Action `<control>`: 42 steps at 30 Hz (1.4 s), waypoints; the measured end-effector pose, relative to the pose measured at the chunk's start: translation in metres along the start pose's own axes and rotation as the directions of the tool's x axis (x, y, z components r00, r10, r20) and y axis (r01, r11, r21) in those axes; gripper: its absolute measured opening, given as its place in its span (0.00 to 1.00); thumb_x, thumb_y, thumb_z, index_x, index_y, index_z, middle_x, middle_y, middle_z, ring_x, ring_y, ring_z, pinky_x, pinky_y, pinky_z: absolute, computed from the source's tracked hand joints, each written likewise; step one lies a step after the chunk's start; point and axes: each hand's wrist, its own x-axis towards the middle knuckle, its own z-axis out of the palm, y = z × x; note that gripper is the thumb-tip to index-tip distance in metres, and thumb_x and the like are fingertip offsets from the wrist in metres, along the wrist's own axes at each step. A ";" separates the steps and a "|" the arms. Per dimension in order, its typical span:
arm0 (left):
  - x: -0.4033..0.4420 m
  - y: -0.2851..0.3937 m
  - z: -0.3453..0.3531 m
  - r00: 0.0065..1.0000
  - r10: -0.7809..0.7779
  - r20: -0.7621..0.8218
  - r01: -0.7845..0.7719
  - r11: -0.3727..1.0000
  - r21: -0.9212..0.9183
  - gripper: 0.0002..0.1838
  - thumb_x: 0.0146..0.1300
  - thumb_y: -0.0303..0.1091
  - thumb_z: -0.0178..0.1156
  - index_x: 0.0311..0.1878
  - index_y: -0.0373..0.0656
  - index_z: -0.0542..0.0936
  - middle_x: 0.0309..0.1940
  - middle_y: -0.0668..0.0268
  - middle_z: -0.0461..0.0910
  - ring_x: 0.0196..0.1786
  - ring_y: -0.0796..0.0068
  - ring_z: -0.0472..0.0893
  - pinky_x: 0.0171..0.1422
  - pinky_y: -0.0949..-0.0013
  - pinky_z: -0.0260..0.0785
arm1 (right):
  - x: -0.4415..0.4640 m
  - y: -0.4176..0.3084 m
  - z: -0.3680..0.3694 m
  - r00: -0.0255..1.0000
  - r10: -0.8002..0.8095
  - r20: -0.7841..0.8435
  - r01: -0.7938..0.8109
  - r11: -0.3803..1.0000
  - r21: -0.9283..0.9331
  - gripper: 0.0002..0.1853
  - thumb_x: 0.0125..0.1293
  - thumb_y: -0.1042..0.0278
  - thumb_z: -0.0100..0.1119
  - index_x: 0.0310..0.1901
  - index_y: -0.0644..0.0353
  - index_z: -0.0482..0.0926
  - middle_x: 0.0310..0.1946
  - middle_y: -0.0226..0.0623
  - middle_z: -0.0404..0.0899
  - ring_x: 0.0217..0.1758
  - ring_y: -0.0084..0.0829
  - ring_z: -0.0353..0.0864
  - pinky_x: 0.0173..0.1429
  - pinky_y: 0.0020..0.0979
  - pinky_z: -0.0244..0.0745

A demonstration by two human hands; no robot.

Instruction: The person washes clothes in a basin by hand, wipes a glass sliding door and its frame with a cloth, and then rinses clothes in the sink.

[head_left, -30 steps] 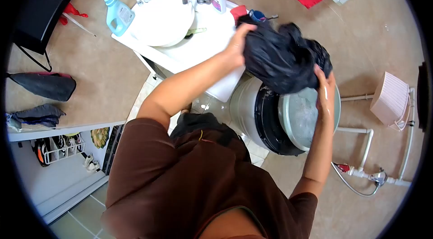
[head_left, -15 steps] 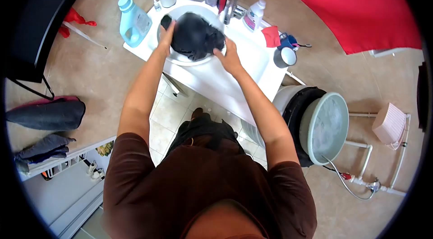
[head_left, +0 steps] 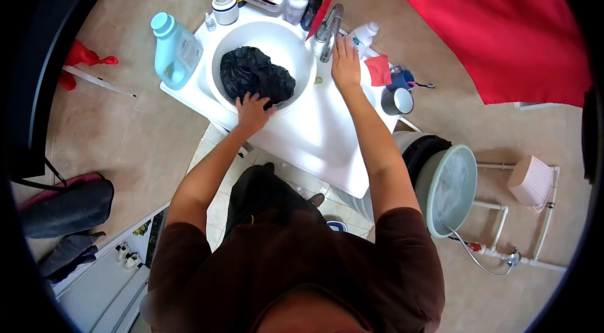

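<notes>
- In the round white basin [head_left: 286, 40] on the worktop [head_left: 302, 141], the black bundle [head_left: 242, 72] lies crumpled, with bare white showing along the basin's far and right sides; whether it is cloth or plastic is hard to tell.
- Judging from this, setting the bundle in the basin looks done; it is bunched up, neither spread out nor folded.
- At the tap [head_left: 331, 26] no clear stream of water shows, so whether it runs cannot be told; any handling of tap and bundle appears unfinished.
- The left hand [head_left: 253, 113] rests palm down at the bundle's near edge, fingers spread and slightly bent over it, touching but not closed around it.
- The right hand [head_left: 346, 67] is open, fingers nearly straight, just beside the tap, with the white bottle [head_left: 363, 36] on its other side; it has hold of nothing visible, and whether its fingertips touch the tap is unclear.
- The bundle thus lies directly beyond and under the left hand, and well apart from the right.
- Off to the right, past the worktop's edge, a pale green tub [head_left: 430, 212] holds what looks like cloudy water.
</notes>
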 end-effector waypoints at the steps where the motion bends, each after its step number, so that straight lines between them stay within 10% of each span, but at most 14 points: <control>1: -0.002 0.001 0.004 1.000 0.019 0.011 -0.019 1.000 -0.024 0.27 0.62 0.58 0.57 0.59 0.54 0.79 0.66 0.56 0.69 0.72 0.48 0.60 0.73 0.33 0.40 | 0.013 0.001 0.002 0.999 -0.052 0.003 0.052 0.993 -0.109 0.28 0.68 0.67 0.42 0.70 0.61 0.62 0.73 0.41 0.57 0.78 0.40 0.50 0.76 0.47 0.49; 8: -0.014 0.042 -0.001 0.964 0.250 -0.094 -0.266 0.937 -0.228 0.27 0.59 0.49 0.64 0.57 0.42 0.78 0.60 0.52 0.73 0.65 0.47 0.68 0.70 0.50 0.57 | 0.045 0.010 0.029 0.966 0.012 0.258 0.101 0.902 -0.421 0.26 0.70 0.60 0.40 0.66 0.62 0.69 0.72 0.43 0.60 0.77 0.43 0.51 0.78 0.49 0.35; 15: 0.039 0.144 -0.063 0.771 0.240 -0.590 -0.505 0.795 -0.336 0.37 0.55 0.40 0.70 0.63 0.31 0.67 0.55 0.43 0.74 0.60 0.45 0.73 0.65 0.55 0.64 | 0.039 0.002 0.005 0.875 0.013 0.483 0.215 0.885 -0.413 0.26 0.70 0.59 0.40 0.66 0.61 0.69 0.73 0.42 0.59 0.79 0.47 0.47 0.78 0.55 0.23; 17: 0.058 0.160 -0.074 0.829 0.226 -0.511 -0.467 0.782 -0.412 0.39 0.53 0.41 0.71 0.64 0.32 0.66 0.54 0.45 0.75 0.58 0.46 0.74 0.63 0.56 0.65 | 0.024 0.012 0.028 0.952 -0.002 0.306 0.128 0.911 -0.393 0.28 0.69 0.62 0.42 0.70 0.64 0.63 0.73 0.43 0.57 0.78 0.49 0.49 0.79 0.53 0.35; 20: 0.095 0.151 -0.050 0.924 0.155 -0.349 -0.312 0.835 -0.453 0.25 0.58 0.43 0.65 0.55 0.39 0.75 0.45 0.52 0.81 0.49 0.49 0.79 0.54 0.55 0.70 | -0.022 0.010 0.063 0.987 0.143 0.075 -0.146 0.989 0.039 0.29 0.65 0.70 0.46 0.67 0.74 0.61 0.68 0.52 0.62 0.73 0.54 0.57 0.72 0.41 0.62; 21: 0.103 0.145 -0.050 0.938 0.191 -0.288 -0.318 0.802 -0.506 0.19 0.62 0.42 0.62 0.50 0.41 0.77 0.42 0.52 0.82 0.46 0.48 0.80 0.51 0.55 0.71 | -0.043 0.005 0.073 0.973 0.225 0.056 -0.231 0.924 0.303 0.26 0.66 0.70 0.45 0.64 0.73 0.65 0.67 0.52 0.65 0.73 0.51 0.59 0.75 0.45 0.57; 22: 0.100 0.147 -0.067 0.987 0.114 -0.114 -0.151 0.902 -0.404 0.20 0.63 0.39 0.61 0.56 0.41 0.77 0.45 0.56 0.83 0.52 0.57 0.81 0.55 0.60 0.71 | -0.068 0.006 0.032 0.994 0.099 0.052 -0.099 0.995 -0.002 0.24 0.69 0.67 0.44 0.63 0.69 0.68 0.67 0.46 0.67 0.74 0.45 0.58 0.77 0.49 0.49; 24: 0.103 0.122 -0.065 0.939 0.261 -0.226 -0.341 0.794 -0.503 0.15 0.65 0.30 0.53 0.53 0.39 0.77 0.42 0.60 0.83 0.46 0.64 0.82 0.53 0.65 0.71 | -0.116 0.013 -0.008 0.968 0.085 0.237 -0.127 0.978 0.167 0.21 0.71 0.59 0.42 0.60 0.56 0.75 0.70 0.39 0.64 0.78 0.40 0.50 0.79 0.53 0.38; 26: 0.135 0.076 -0.058 0.936 0.145 -0.320 -0.336 0.634 -0.697 0.11 0.60 0.26 0.50 0.42 0.37 0.80 0.35 0.63 0.81 0.42 0.70 0.80 0.51 0.68 0.69 | -0.170 0.029 -0.026 0.961 0.163 0.224 -0.216 0.948 0.234 0.19 0.64 0.59 0.55 0.55 0.52 0.80 0.68 0.40 0.64 0.77 0.42 0.51 0.78 0.54 0.41; 32: 0.108 0.140 -0.110 0.938 0.342 -0.057 -0.192 0.377 -0.906 0.24 0.58 0.22 0.55 0.60 0.37 0.71 0.51 0.60 0.77 0.56 0.70 0.75 0.64 0.68 0.62 | -0.306 0.056 -0.062 0.813 0.521 0.259 -0.581 0.715 0.389 0.19 0.56 0.64 0.65 0.51 0.55 0.81 0.63 0.43 0.69 0.72 0.45 0.60 0.74 0.49 0.53; 41: 0.169 0.094 -0.098 0.941 0.294 -0.164 -0.303 0.528 -0.793 0.18 0.59 0.28 0.60 0.53 0.34 0.75 0.45 0.63 0.79 0.45 0.73 0.76 0.52 0.69 0.68 | -0.445 0.130 -0.158 0.593 0.794 -0.132 -0.753 0.605 0.258 0.16 0.53 0.70 0.63 0.46 0.56 0.81 0.56 0.46 0.75 0.63 0.49 0.71 0.68 0.48 0.64; 42: 0.205 0.056 -0.103 0.944 0.293 -0.151 -0.327 0.766 -0.553 0.21 0.61 0.30 0.60 0.57 0.33 0.74 0.45 0.60 0.80 0.44 0.71 0.77 0.51 0.69 0.70 | -0.466 0.148 -0.171 0.545 0.809 -0.219 -0.801 0.580 0.149 0.17 0.52 0.70 0.64 0.47 0.57 0.80 0.56 0.47 0.75 0.62 0.50 0.72 0.66 0.48 0.67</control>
